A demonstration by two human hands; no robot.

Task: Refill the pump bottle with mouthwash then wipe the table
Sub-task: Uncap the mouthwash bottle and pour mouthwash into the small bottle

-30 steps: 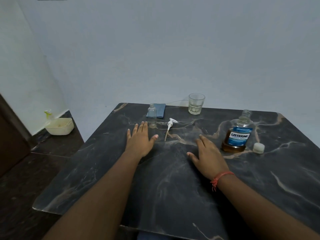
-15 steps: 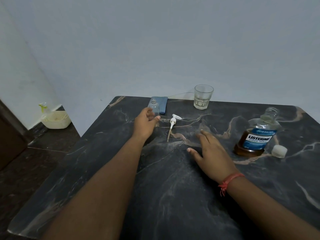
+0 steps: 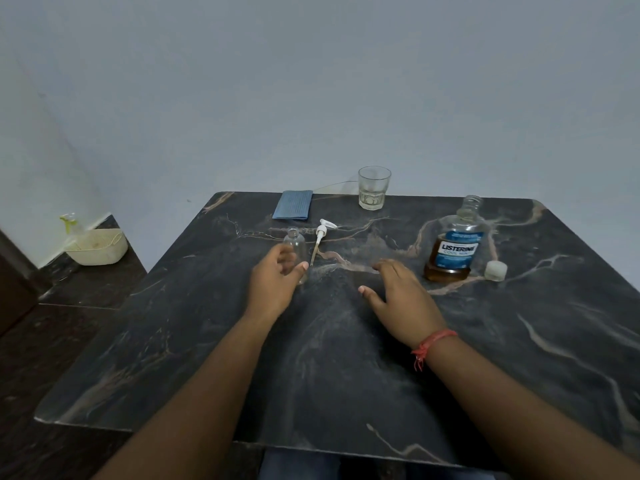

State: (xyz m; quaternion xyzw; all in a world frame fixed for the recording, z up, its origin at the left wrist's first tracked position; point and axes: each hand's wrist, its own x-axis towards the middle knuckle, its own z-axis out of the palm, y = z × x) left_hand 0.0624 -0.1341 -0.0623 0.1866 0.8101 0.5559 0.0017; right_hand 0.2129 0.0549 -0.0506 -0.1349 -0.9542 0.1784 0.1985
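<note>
A small clear pump bottle (image 3: 295,241) stands uncapped on the dark marble table (image 3: 346,375). My left hand (image 3: 275,284) grips its lower part between thumb and fingers. Just right of it lies the white pump head (image 3: 322,233) with its tube pointing toward me. My right hand (image 3: 401,299) rests flat on the table, fingers spread, holding nothing. The Listerine mouthwash bottle (image 3: 455,251), open and about a third full of amber liquid, stands at the right, with its white cap (image 3: 496,270) beside it. A folded blue cloth (image 3: 292,209) lies at the far edge.
A drinking glass (image 3: 374,188) stands at the table's far edge near the wall. On the dark floor to the left, a cream basket (image 3: 97,245) sits against the wall with a spray bottle (image 3: 69,223) behind it.
My left hand reached to the small bottle by the blue cloth, took hold of it and drew it toward me, beside the pump head. My right hand stayed on the table.
</note>
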